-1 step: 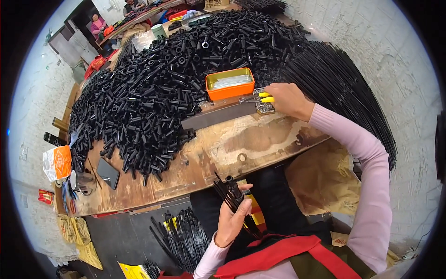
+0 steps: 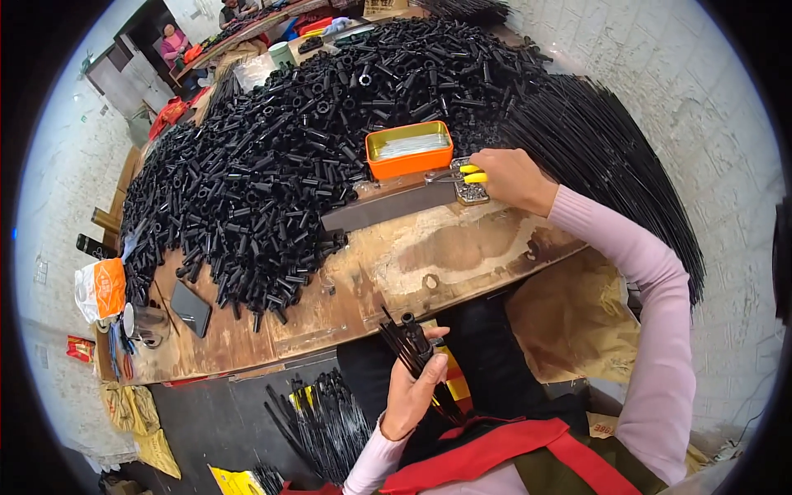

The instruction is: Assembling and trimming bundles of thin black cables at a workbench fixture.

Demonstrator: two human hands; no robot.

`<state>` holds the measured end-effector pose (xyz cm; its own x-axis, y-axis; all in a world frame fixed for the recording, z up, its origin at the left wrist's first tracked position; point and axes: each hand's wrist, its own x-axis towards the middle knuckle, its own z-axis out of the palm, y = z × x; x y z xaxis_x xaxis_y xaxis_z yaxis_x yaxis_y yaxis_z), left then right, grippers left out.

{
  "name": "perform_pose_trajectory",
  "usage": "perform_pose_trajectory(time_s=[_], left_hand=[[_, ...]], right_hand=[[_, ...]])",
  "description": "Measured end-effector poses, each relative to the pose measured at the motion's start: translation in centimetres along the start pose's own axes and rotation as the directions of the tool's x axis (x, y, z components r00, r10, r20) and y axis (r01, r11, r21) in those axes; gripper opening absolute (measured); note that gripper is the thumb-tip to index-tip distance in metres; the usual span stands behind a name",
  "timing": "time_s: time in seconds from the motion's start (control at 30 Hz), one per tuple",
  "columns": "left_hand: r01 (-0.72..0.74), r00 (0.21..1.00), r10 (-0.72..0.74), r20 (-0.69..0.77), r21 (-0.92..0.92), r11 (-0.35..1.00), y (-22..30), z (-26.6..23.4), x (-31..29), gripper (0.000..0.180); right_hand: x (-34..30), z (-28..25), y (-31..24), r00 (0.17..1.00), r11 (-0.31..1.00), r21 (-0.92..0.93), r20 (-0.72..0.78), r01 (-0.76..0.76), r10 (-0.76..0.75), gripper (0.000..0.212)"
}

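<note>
Low in front of me, over my lap, my left hand (image 2: 410,394) is closed round a bunch of thin black rods (image 2: 393,337) and a short black tube (image 2: 409,320) with an open end. Over the table, my right hand (image 2: 513,177) grips pliers with yellow handles (image 2: 474,175). Their metal jaws point left, over a small tray of shiny metal bits (image 2: 472,195). Just left of the tray stands an orange tin (image 2: 411,167) holding thin pale sticks. The fingertips of my right hand are partly hidden behind the hand.
A big heap of black tubes (image 2: 272,157) covers the table's far and left parts. Long black rods (image 2: 610,157) lie along the right wall. A dark flat bar (image 2: 388,206) rests before the tin. At left are a phone (image 2: 190,309) and a glass mug (image 2: 146,324). More rods (image 2: 328,417) lie below.
</note>
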<state>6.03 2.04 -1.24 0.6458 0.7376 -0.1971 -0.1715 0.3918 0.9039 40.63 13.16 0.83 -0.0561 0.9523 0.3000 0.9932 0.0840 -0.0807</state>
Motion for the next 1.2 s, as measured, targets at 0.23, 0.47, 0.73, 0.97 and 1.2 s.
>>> perform_pose_trajectory(time_s=[0.23, 0.47, 0.73, 0.97, 1.2], left_hand=[[-0.01, 1.0, 0.009, 0.022, 0.022, 1.0, 0.4, -0.3, -1.4, 0.034], [-0.118, 0.993, 0.117, 0.027, 0.022, 0.993, 0.9, 0.7, -6.5, 0.03], [-0.244, 0.969, 0.245, 0.041, -0.012, 0.97, 0.8, 1.2, -11.3, 0.035], [-0.31, 0.951, 0.309, 0.03, 0.051, 0.949, 0.4, 0.2, -9.9, 0.049], [-0.334, 0.942, 0.33, 0.069, 0.06, 0.941, 0.3, 1.0, -9.4, 0.075]], right_hand=[[0.8, -1.0, 0.0, 0.978, 0.931, 0.303, 0.11, -0.202, 0.176, 0.019], [2.2, 0.5, 1.8, 0.858, 0.437, 0.745, 0.372, -0.504, 0.356, 0.018], [-0.1, -0.3, 1.3, 0.761, -0.397, 0.696, 0.649, -0.599, -0.01, 0.009], [-13.5, -4.3, -18.6, 0.932, -0.358, 0.861, 0.346, -0.361, -0.107, 0.013], [-19.0, -7.1, -24.1, 0.977, -0.112, 0.972, 0.21, -0.205, 0.04, 0.014]])
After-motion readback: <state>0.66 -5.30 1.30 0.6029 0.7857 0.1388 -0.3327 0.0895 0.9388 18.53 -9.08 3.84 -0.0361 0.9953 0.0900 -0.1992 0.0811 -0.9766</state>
